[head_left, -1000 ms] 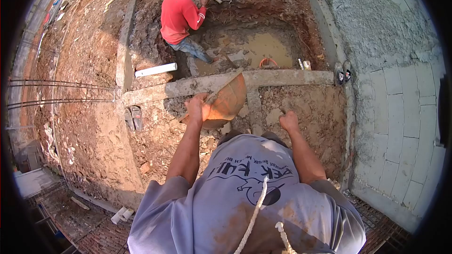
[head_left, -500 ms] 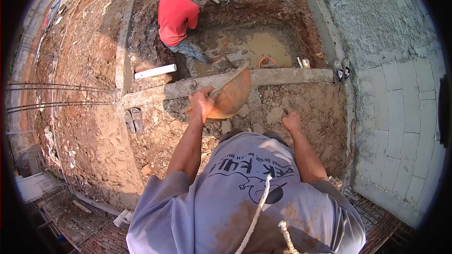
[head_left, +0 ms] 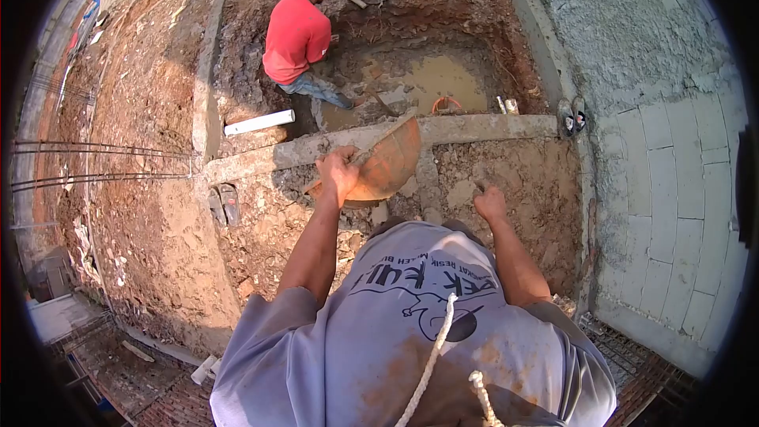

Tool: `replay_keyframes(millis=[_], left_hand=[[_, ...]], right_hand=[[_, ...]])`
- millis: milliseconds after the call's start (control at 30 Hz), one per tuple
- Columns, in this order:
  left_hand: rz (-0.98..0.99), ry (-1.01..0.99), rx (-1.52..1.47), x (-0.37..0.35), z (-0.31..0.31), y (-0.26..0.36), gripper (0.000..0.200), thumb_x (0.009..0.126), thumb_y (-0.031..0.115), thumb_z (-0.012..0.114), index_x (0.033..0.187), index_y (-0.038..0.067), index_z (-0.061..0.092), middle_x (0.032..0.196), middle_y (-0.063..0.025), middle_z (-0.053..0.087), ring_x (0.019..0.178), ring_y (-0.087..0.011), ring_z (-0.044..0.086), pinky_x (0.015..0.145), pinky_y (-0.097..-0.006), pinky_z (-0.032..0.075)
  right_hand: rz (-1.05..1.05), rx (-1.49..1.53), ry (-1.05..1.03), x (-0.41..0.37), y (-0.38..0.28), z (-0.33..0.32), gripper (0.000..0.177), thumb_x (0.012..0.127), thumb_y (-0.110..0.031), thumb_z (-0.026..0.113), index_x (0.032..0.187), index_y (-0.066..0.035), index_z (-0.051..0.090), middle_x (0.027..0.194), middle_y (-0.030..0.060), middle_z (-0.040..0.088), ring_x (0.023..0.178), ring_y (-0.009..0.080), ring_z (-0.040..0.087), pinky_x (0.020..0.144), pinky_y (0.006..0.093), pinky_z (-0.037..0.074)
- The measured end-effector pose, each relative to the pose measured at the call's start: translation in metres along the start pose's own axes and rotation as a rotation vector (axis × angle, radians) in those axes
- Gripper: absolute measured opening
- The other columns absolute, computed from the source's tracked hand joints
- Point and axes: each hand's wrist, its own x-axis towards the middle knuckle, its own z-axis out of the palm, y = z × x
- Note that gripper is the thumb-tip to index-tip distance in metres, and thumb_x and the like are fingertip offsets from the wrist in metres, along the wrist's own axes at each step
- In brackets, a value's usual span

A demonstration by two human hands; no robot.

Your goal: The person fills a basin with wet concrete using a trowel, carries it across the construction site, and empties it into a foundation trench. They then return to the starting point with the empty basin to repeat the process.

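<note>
Orange basin [head_left: 387, 168] is held up at the person's front-left, tilted steeply on edge with its hollow facing the camera, above the broken red soil just short of the concrete beam [head_left: 482, 128]. Inside looks soil-stained; can't tell if any load is left. Left hand [head_left: 338, 172] grips the near rim, fingers closed around it, arm stretched forward. Right hand [head_left: 490, 204] hangs free off to the right, well apart from the basin, fingers loosely open, holding nothing.

Step in hand, as I read it: a one-handed hold of the tilted basin over the ground in front of the beam, more a tip or shake-out posture than a carry. Whatever move follows calls for a firm rim grip, since one hand bears the whole weight, and for sure footing on loose rubble.

Beyond the beam: dug pit with muddy water [head_left: 443, 79], and a second person in a red shirt [head_left: 296, 39] crouched at its left edge, hands hidden. White pipe [head_left: 259, 122] lies left of the pit. One pair of sandals [head_left: 224, 205] sits on the soil to the left, another pair [head_left: 573, 117] at the beam's right end. Block wall [head_left: 672, 190] on the right, rebar [head_left: 103, 162] far left. Rope [head_left: 431, 356] hangs down the person's grey shirt.
</note>
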Motion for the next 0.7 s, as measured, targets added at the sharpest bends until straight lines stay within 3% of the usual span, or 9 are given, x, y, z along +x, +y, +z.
replay_keyframes(millis=[233, 433, 700], left_hand=[[0.008, -0.022, -0.072, 0.002, 0.001, 0.003, 0.032, 0.061, 0.008, 0.053, 0.09, 0.011, 0.064, 0.08, -0.0116, 0.064, 0.083, -0.0293, 0.057, 0.09, -0.0396, 0.028], [0.001, 0.001, -0.08, 0.0, -0.005, 0.017, 0.031, 0.06, 0.008, 0.053, 0.089, 0.012, 0.065, 0.077, -0.0106, 0.063, 0.08, -0.0291, 0.057, 0.089, -0.0394, 0.028], [0.028, 0.005, -0.117, 0.002, 0.003, 0.015, 0.03, 0.06, 0.008, 0.053, 0.088, 0.011, 0.064, 0.084, -0.0114, 0.063, 0.085, -0.0294, 0.056, 0.089, -0.0398, 0.028]], right_hand=[[0.004, -0.009, 0.017, 0.012, 0.021, 0.015, 0.041, 0.068, -0.018, 0.051, 0.106, -0.007, 0.06, 0.102, 0.024, 0.057, 0.099, 0.0358, 0.054, 0.089, 0.0381, 0.042], [0.101, -0.055, 0.017, 0.003, 0.015, 0.009, 0.039, 0.065, -0.018, 0.052, 0.098, 0.002, 0.06, 0.098, 0.027, 0.057, 0.097, 0.0365, 0.054, 0.087, 0.0386, 0.043], [0.076, -0.019, 0.023, 0.0, 0.015, 0.004, 0.039, 0.065, -0.019, 0.053, 0.094, 0.006, 0.06, 0.097, 0.0288, 0.057, 0.096, 0.0371, 0.055, 0.086, 0.0392, 0.043]])
